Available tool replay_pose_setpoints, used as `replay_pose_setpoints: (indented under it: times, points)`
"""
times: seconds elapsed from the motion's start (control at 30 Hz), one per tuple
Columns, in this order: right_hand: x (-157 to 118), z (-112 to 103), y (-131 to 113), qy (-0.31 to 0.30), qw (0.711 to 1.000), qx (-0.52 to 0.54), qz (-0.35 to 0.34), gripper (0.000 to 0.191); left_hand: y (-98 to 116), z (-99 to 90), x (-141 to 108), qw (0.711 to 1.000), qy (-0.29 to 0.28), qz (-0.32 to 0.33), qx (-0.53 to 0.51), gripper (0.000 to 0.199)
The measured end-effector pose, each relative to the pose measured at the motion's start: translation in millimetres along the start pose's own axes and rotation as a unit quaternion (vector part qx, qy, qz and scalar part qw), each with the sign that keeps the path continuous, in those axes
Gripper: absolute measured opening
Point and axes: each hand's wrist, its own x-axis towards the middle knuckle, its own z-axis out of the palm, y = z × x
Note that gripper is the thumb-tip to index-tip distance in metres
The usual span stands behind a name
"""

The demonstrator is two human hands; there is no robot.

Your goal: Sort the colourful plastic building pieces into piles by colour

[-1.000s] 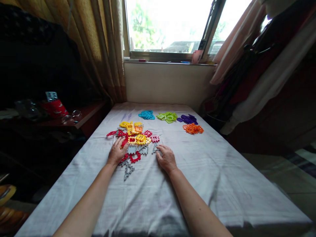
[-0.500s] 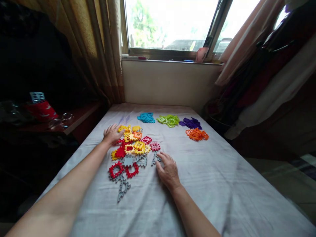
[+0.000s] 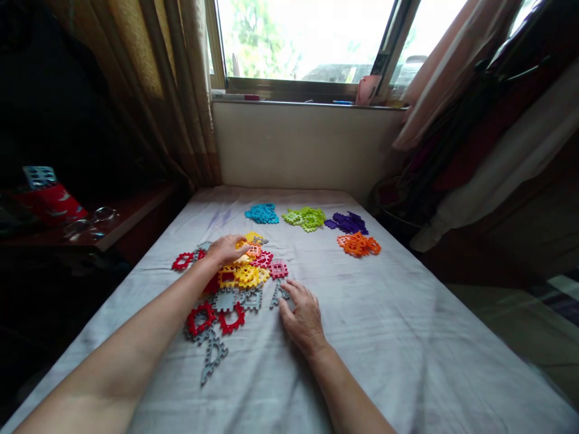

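A mixed spread of toothed plastic pieces lies left of the middle of the sheet-covered surface. My left hand [image 3: 226,249] rests over its upper part, fingers apart, touching yellow pieces. Other yellow pieces [image 3: 246,276] lie below it, with a pink square piece [image 3: 278,269] to their right. Grey pieces [image 3: 226,299] and a red ring-like piece [image 3: 201,319] are nearer to me. A red square piece [image 3: 183,261] sits left of my left wrist. My right hand [image 3: 302,310] lies on the sheet with spread fingers, its fingertips at a grey triangular piece [image 3: 279,293].
Toward the far edge are separate piles: blue [image 3: 263,213], green [image 3: 304,219], purple [image 3: 348,223] and orange [image 3: 359,244]. Left stands a dark side table [image 3: 131,217] with a red container [image 3: 54,204] and glasses [image 3: 104,214]. Clothes [image 3: 493,163] hang at the right.
My left hand has moved right over the yellow pieces, and a red square piece now shows left of the wrist. My right hand stays by the grey triangle. The view has shifted slightly.
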Motion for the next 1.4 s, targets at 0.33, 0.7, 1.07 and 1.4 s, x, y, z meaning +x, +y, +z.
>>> replay_pose_setpoints:
  times: [0.33, 0.7, 1.07, 1.4]
  points:
    - [0, 0, -1, 0.01, 1.0, 0.01, 0.0, 0.031, 0, -22.1, -35, 1.0, 0.019, 0.006, -0.023, 0.047]
    - [-1, 2, -1, 0.011, 1.0, 0.011, 0.002, 0.032, 6, 25.9, 60, 0.996, -0.046, -0.078, 0.012, 0.087]
    - [2, -2, -1, -0.004, 1.0, 0.01, 0.002, 0.035, 8, 8.3, -30, 0.994, -0.051, 0.088, -0.029, 0.056]
    - [2, -4, 3, 0.015, 1.0, 0.007, -0.025, 0.03, 0, 19.6, -166, 0.986, 0.038, 0.15, -0.06, 0.061]
